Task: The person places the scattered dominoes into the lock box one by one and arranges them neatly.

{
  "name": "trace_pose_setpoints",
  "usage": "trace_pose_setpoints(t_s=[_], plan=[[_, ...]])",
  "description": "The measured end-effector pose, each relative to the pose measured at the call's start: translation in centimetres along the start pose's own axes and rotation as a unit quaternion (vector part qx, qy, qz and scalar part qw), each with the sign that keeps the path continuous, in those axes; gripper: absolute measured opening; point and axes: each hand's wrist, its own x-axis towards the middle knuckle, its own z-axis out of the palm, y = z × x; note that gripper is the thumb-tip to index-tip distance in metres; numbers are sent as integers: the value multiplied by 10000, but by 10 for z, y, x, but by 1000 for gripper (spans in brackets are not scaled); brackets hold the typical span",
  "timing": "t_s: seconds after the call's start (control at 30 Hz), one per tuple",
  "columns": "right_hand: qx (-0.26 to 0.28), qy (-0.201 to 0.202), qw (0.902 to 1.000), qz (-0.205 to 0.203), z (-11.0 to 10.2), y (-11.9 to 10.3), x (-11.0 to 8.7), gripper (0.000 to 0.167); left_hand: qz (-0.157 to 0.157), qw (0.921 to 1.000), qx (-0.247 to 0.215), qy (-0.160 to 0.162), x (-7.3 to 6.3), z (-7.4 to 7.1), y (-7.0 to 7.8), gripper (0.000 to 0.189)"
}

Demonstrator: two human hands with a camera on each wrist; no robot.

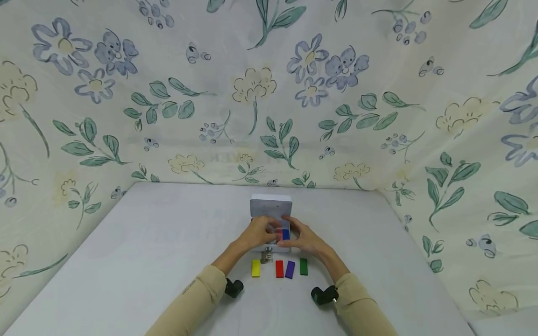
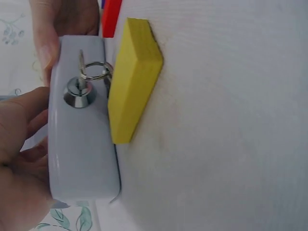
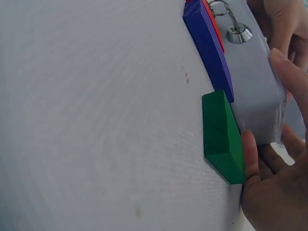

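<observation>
A small pale grey cash box stands on the table with its lid raised. A key on a ring sits in its front lock. My left hand reaches over the box from the left, fingers down inside; whether they pinch anything is hidden. My right hand holds the box's right side, thumb at the front rim and fingers along the side. Between the hands, a red block and a blue block show inside the box.
In front of the box lie a yellow block, another red block, a purple block and a green block. The white table meets a floral cloth behind.
</observation>
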Motion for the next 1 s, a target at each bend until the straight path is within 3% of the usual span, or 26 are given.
trace_pose_setpoints(t_s=[0.2,0.47,0.73,1.0], plan=[[49,10,10000,8,1,-2,0,87,-23,9997,19,226,-8,-10,6,31],[93,-3,9999,76,0,-2,0,90,322,9981,125,508,-24,-21,8,31],[-75,22,9999,96,-1,-3,1,90,51,9986,90,524,-45,-33,7,33],[-106,72,9997,195,0,-1,1,92,47,9990,211,403,-64,-41,6,32]])
